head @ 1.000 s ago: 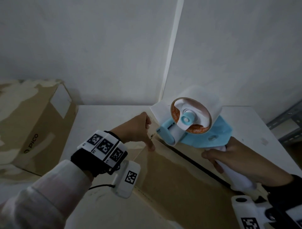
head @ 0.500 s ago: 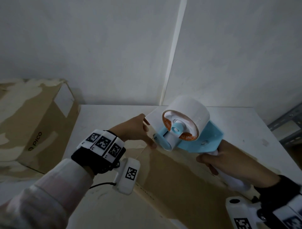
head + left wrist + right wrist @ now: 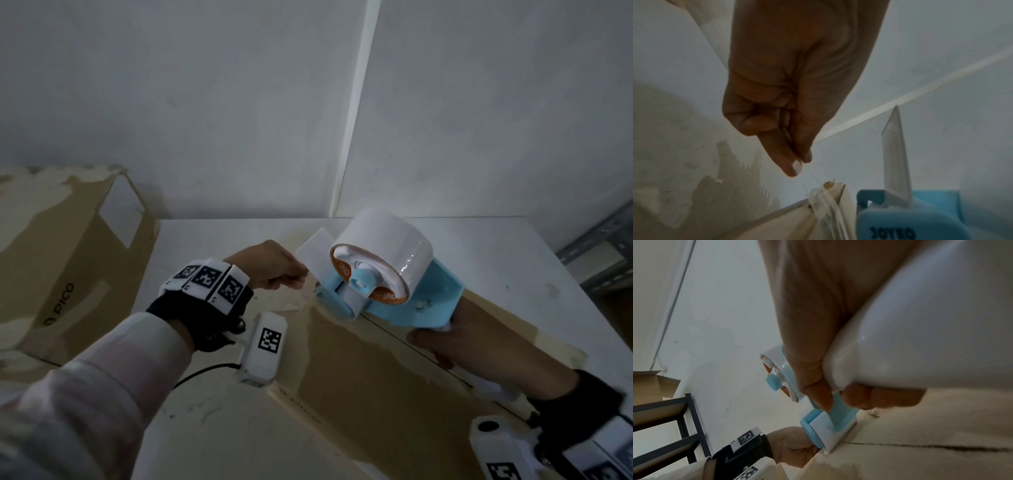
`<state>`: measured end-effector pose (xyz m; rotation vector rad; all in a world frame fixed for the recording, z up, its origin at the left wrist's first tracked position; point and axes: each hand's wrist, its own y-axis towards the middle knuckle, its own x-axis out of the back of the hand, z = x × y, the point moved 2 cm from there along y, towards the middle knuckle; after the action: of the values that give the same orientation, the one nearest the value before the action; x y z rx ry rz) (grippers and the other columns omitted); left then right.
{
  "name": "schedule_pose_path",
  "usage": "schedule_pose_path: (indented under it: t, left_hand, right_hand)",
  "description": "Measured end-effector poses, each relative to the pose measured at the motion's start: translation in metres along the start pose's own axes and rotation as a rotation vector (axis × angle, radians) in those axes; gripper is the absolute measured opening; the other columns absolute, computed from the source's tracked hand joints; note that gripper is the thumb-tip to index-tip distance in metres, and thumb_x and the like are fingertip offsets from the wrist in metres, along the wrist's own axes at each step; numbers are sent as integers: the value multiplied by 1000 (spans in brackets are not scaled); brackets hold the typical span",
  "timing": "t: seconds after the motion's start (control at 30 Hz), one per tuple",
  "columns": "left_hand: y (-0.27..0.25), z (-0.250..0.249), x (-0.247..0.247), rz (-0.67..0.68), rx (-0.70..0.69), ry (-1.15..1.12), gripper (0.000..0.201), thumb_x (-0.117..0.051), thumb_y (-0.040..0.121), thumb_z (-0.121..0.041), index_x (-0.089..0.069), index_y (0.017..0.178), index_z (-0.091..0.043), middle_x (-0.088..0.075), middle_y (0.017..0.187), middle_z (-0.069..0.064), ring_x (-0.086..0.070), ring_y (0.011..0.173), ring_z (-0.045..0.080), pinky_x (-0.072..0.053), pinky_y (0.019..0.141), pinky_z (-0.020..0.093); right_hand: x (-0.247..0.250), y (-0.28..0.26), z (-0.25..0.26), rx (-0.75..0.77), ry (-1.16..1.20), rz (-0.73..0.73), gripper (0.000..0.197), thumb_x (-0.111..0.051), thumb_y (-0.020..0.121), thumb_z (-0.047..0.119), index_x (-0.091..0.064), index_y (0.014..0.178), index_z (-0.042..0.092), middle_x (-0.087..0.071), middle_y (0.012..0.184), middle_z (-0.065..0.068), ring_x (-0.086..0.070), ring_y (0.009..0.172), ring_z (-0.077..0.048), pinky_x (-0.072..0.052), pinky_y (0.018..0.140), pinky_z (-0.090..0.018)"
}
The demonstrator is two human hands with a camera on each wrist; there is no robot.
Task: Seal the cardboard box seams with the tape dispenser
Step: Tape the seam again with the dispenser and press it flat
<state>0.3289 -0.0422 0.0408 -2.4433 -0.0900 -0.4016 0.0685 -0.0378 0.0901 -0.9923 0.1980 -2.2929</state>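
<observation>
Nearest, the right hand [image 3: 455, 346] has its grip wrapped round the white handle [image 3: 920, 337] of the tape dispenser [image 3: 394, 291]; in the right wrist view the thumb and curled fingers [image 3: 879, 398] clamp that handle where it meets the blue frame. Under the hand lies the cardboard box [image 3: 394, 394], flat on the white table [image 3: 212, 428], with a dark seam [image 3: 941, 447] running along its top between the 2 flaps. The dispenser's blue front end with its white roller [image 3: 828, 433] sits at the far end of that seam, touching the box top. A roll of white tape [image 3: 383, 243] with an orange core rides on the frame, tilted, and a white plastic flap [image 3: 313, 253] sticks up ahead of it.

Just beside the dispenser's nose is the left hand [image 3: 270, 267], a marker band on its wrist. Its grip is a pinch: in the left wrist view thumb and forefinger tips [image 3: 791, 165] close on what looks like a thin, clear strip running down to the box's frayed corner [image 3: 828, 190]; whether this is the tape end I cannot tell for sure.

Farther left, a second, larger cardboard box [image 3: 61, 260] printed "PICO" stands against the white wall [image 3: 205, 102]. At the far right edge part of a grey metal shelf [image 3: 603, 250] shows.
</observation>
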Motion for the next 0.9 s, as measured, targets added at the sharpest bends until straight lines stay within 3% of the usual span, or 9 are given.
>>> schedule_pose_path:
  t: [0.23, 0.3, 0.43, 0.53, 0.67, 0.73, 0.8, 0.87, 0.9]
  left_hand:
    - [0, 4, 3, 125, 29, -23, 8, -58, 86, -3, -62, 92, -2, -67, 53, -4, -57, 42, -1, -39, 41, 12]
    - [2, 4, 3, 151, 33, -8, 9, -58, 86, -2, -62, 93, -2, -67, 53, -5, -57, 42, -1, -39, 41, 12]
    - [4, 8, -11, 217, 23, 41, 9, -57, 86, 0, -59, 82, -8, -62, 50, -7, -52, 40, -2, -39, 47, 12]
    - [4, 8, -19, 217, 3, 79, 20, -55, 85, 4, -54, 73, -12, -54, 63, 2, -48, 51, 7, -38, 58, 20]
    - [2, 3, -19, 235, 13, 153, 28, -54, 83, 9, -48, 71, -15, -45, 69, 2, -37, 59, 12, -36, 58, 21]
    - [3, 0, -20, 238, 31, 180, 23, -52, 86, 8, -51, 82, -15, -47, 76, 2, -43, 65, 11, -41, 60, 21]
    - [3, -1, -23, 260, 87, 217, 21, -47, 90, 3, -53, 103, -12, -53, 94, 5, -52, 80, 14, -47, 66, 27]
    - [-4, 3, -28, 290, 200, 348, 33, -41, 97, -17, -43, 130, -11, -50, 125, 11, -53, 105, 24, -49, 74, 36]
    - [-8, 10, -31, 336, 280, 385, 42, -35, 98, -30, -39, 135, -11, -46, 134, 11, -51, 111, 27, -47, 78, 39]
  right_hand:
    - [-1, 2, 0, 10, -53, 30, 9, -59, 80, 12, -57, 73, 7, -50, 38, 9, -45, 36, 0, -35, 40, -8]
    - [0, 2, -1, 23, -35, 34, 11, -59, 80, 10, -56, 70, 15, -54, 41, 11, -48, 38, 0, -38, 42, -11]
    - [-2, 3, -2, 17, -26, 22, 23, -61, 80, 7, -52, 65, 23, -58, 44, 14, -50, 38, 0, -40, 45, -16]
    - [-3, 4, -2, 10, -14, 19, 24, -61, 79, 5, -52, 66, 23, -59, 46, 15, -50, 39, 0, -40, 46, -18]
    - [-4, 3, 1, 2, -31, 22, 22, -62, 80, 8, -52, 67, 23, -59, 47, 18, -52, 39, -1, -40, 46, -16]
    - [-5, 3, 1, -7, -38, 17, 22, -63, 80, 8, -52, 68, 24, -60, 48, 20, -53, 39, -1, -40, 44, -14]
    - [-5, 4, 1, -21, -51, 3, 23, -63, 79, 8, -51, 67, 23, -59, 45, 18, -52, 37, 0, -40, 42, -12]
    - [-4, 7, 1, -42, -75, -27, 24, -64, 78, 7, -51, 64, 22, -56, 38, 9, -51, 35, -2, -39, 40, -12]
    - [-6, 7, 1, -51, -80, -36, 25, -65, 78, 7, -51, 62, 21, -54, 36, 6, -50, 34, -3, -39, 41, -15]
